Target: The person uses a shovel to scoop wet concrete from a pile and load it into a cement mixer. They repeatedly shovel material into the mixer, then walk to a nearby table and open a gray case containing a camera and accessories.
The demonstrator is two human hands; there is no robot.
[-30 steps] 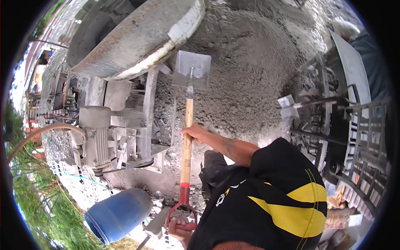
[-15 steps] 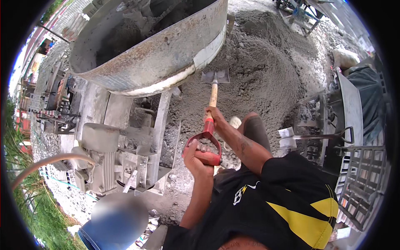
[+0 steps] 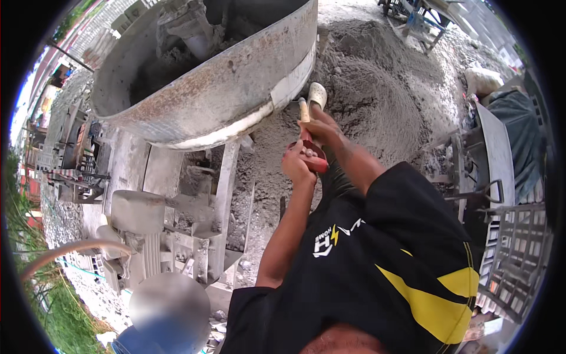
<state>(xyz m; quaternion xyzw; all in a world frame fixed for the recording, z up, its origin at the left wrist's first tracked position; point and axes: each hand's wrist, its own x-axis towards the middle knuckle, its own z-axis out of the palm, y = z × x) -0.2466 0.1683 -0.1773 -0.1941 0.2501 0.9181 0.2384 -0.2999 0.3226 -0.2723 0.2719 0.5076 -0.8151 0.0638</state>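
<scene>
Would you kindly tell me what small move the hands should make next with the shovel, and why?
I would probably push the shovel lightly forward: the left hand grips its red handle, the right hand is wrapped around it farther along, and the far end is by the grey mix, close beside a pale clog. The blade cannot be made out, so gentle seems wiser.

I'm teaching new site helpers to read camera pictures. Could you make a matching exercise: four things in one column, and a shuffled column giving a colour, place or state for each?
Things:
1. Shovel
2. Barrel
3. Metal tub
4. Shoe

Descriptions:
A. Rust-stained, at the upper left
B. Cream-coloured
C. Held by the left hand and right hand
D. Blue, at the lower left

Pairs: 1-C, 2-D, 3-A, 4-B
</scene>
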